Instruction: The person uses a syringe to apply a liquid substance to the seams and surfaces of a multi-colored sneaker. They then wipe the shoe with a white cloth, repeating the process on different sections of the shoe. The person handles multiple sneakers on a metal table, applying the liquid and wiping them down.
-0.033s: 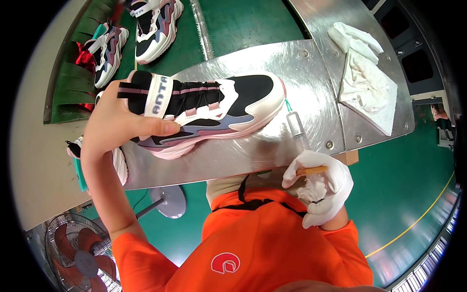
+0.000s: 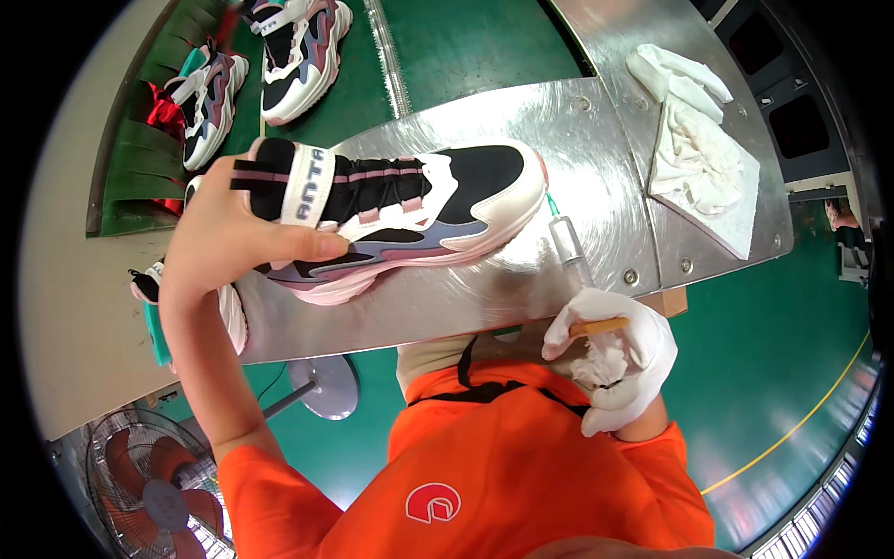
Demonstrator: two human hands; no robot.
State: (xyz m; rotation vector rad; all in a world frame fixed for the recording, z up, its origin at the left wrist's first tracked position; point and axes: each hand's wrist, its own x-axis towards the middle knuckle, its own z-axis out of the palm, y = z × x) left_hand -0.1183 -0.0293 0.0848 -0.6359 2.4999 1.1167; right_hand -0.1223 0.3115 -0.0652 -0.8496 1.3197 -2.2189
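My bare left hand (image 2: pixel 209 233) is closed around the heel and ankle collar of a sneaker (image 2: pixel 470 191), its thumb pressed on the side. The shoe is black, white, blue-grey and pink, with a wide strap, and its toe faces right. In my white-gloved right hand (image 2: pixel 643 359) is a clear syringe (image 2: pixel 566 244), its green needle pointing up at the toe's sole edge. The tip meets or nearly meets the shoe; I cannot tell which. That same hand also grips a flat tan stick (image 2: pixel 598 326) and a crumpled white wad (image 2: pixel 601 361).
A metal worktable (image 2: pixel 410 312) lies under the shoe. White cloths (image 2: pixel 698 168) sit at its right. Beyond it, more sneakers (image 2: pixel 303 65) stand on a green surface (image 2: pixel 466 47). Another shoe (image 2: pixel 231 317) is partly hidden behind my left forearm. A fan (image 2: pixel 163 503) stands lower left.
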